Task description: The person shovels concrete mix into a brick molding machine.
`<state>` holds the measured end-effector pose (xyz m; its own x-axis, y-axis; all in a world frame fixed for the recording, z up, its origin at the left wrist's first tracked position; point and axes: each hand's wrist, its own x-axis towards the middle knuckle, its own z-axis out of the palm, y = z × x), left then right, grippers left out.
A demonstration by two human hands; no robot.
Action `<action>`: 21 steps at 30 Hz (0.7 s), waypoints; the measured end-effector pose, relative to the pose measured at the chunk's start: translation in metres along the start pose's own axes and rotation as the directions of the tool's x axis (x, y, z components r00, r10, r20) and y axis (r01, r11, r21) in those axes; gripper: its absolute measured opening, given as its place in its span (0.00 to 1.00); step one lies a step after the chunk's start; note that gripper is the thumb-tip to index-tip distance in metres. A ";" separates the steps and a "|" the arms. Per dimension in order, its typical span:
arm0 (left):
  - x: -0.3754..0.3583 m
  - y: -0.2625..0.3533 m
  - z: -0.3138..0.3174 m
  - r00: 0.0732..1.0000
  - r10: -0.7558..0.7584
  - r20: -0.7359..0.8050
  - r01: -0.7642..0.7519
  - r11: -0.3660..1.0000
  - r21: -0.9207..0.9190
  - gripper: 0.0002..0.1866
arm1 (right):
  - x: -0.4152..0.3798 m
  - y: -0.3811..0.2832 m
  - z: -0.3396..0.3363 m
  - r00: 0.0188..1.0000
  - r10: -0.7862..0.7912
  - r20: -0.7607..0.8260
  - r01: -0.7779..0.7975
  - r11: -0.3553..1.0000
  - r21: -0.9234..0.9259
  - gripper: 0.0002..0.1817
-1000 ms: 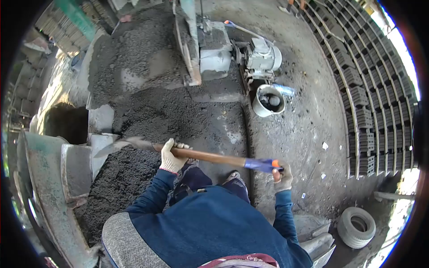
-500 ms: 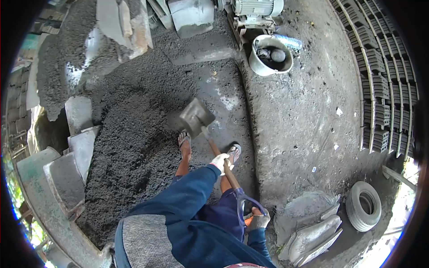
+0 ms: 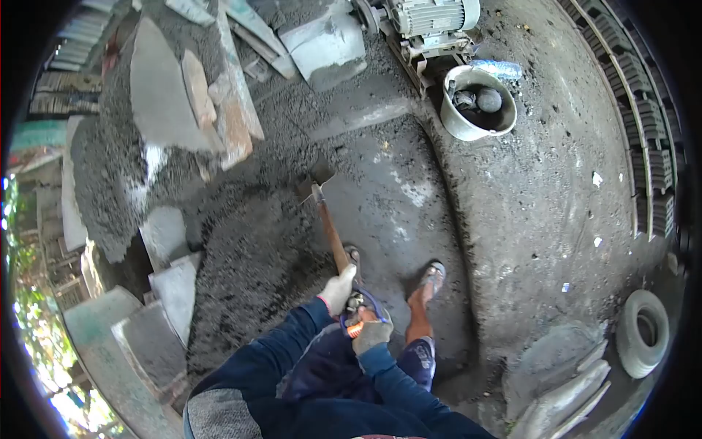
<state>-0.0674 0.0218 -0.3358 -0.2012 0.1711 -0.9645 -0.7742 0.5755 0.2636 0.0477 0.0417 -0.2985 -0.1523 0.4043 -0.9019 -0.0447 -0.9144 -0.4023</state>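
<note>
With both hands gloved, I hold a shovel [image 3: 333,235] in front of me. My left hand [image 3: 338,290] is closed around the lower part of its wooden shaft. My right hand [image 3: 371,333] grips the blue D-shaped handle, close to my body; an orange patch shows on that glove. The blade, seen nearly edge-on and partly hidden, is down at the far edge of a heap of dark, damp, grainy mix [image 3: 248,256]. My sandalled feet stand on the grey floor behind the blade, one partly hidden by the shaft and hands.
A pale bucket [image 3: 479,135] holding a round object stands on the raised ledge at right, beside a motor [image 3: 435,16] and a plastic bottle [image 3: 499,69]. Racked blocks [image 3: 651,146] and a tyre [image 3: 642,333] are further right. Metal sheets [image 3: 172,293] border the heap.
The shovel blade has swung from above the floor near my feet to further forward, down at the heap's edge. Both hands have shifted closer together, and my stance and view have moved left.
</note>
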 end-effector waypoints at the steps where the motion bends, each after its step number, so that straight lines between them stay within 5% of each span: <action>1: 0.028 0.028 -0.032 0.986 -0.129 0.108 0.127 0.992 0.026 0.31 | 0.022 0.009 0.034 0.997 -0.068 0.020 0.067 0.996 0.052 0.05; 2: 0.041 0.072 -0.048 0.983 0.173 -0.053 -0.144 0.925 0.353 0.33 | 0.055 0.019 0.059 0.976 -0.134 0.174 0.113 0.986 0.124 0.05; 5: 0.139 0.125 -0.085 0.998 -0.037 0.058 0.041 0.996 -0.077 0.29 | 0.172 0.047 0.132 0.930 0.080 0.358 -0.148 0.975 0.168 0.10; 8: 0.203 0.034 -0.074 0.927 0.372 -0.043 -0.308 0.821 0.482 0.29 | 0.226 0.041 0.047 0.959 0.090 0.270 -0.044 0.984 -0.172 0.11; 11: 0.159 -0.004 -0.038 0.998 -0.063 -0.029 0.063 0.998 -0.018 0.41 | 0.250 0.079 -0.018 0.974 -0.041 0.224 0.046 0.999 -0.018 0.14; 14: 0.154 -0.025 -0.056 0.993 -0.042 0.111 0.047 0.998 -0.040 0.40 | 0.229 0.089 -0.060 0.976 -0.021 0.218 0.047 0.992 -0.115 0.17; 17: 0.179 -0.045 -0.064 0.989 -0.073 0.129 0.092 0.984 -0.152 0.42 | 0.178 0.063 -0.100 0.952 0.056 0.299 -0.065 0.998 0.021 0.17; 21: 0.208 -0.053 -0.028 0.994 0.028 0.104 0.040 0.797 -0.602 0.32 | 0.109 0.042 -0.164 0.956 0.020 0.292 -0.063 0.989 0.137 0.16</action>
<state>-0.0849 0.0040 -0.5510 -0.1598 0.2693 -0.9497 -0.9867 -0.0158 0.1616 0.1907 0.0509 -0.4392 -0.4344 0.3619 -0.8248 -0.1703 -0.9322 -0.3193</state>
